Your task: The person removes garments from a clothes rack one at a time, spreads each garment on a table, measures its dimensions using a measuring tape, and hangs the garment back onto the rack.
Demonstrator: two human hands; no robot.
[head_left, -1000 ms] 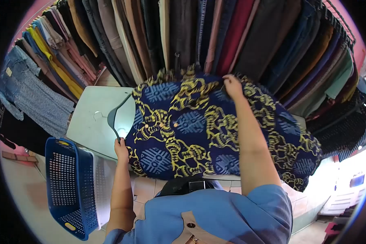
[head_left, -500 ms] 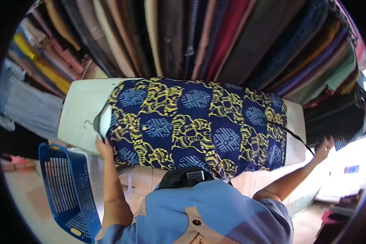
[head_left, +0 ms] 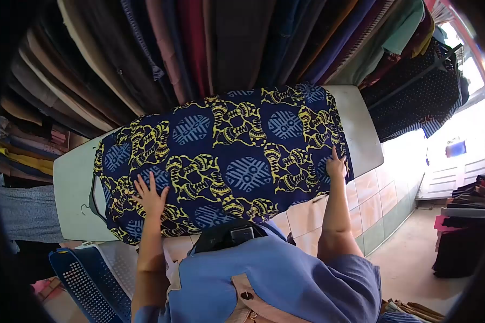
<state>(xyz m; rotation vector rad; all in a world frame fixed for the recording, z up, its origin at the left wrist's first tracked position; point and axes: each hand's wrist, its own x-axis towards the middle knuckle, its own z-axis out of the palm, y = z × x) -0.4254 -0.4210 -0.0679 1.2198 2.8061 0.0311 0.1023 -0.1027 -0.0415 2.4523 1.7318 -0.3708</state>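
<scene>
A navy batik garment (head_left: 237,145) with yellow figures and blue medallions lies spread over a pale ironing board (head_left: 70,183). My left hand (head_left: 152,198) rests on its lower left part, fingers spread flat. My right hand (head_left: 337,166) is at the garment's right edge, its index finger stretched out on the cloth; the other fingers are partly hidden. A dark hanger (head_left: 92,198) sticks out at the left end of the cloth, with its hook over the bare board.
Many hanging clothes (head_left: 237,43) crowd the far side of the board. Dark dotted clothing (head_left: 415,91) hangs at the right. Near the left front stands a blue perforated basket (head_left: 86,274). Folded clothes (head_left: 466,226) are stacked at the far right.
The view has turned to the right. My left hand has left the hanger and now lies on the garment. My right hand has come in from beyond the board's right end, away from a black strap.
</scene>
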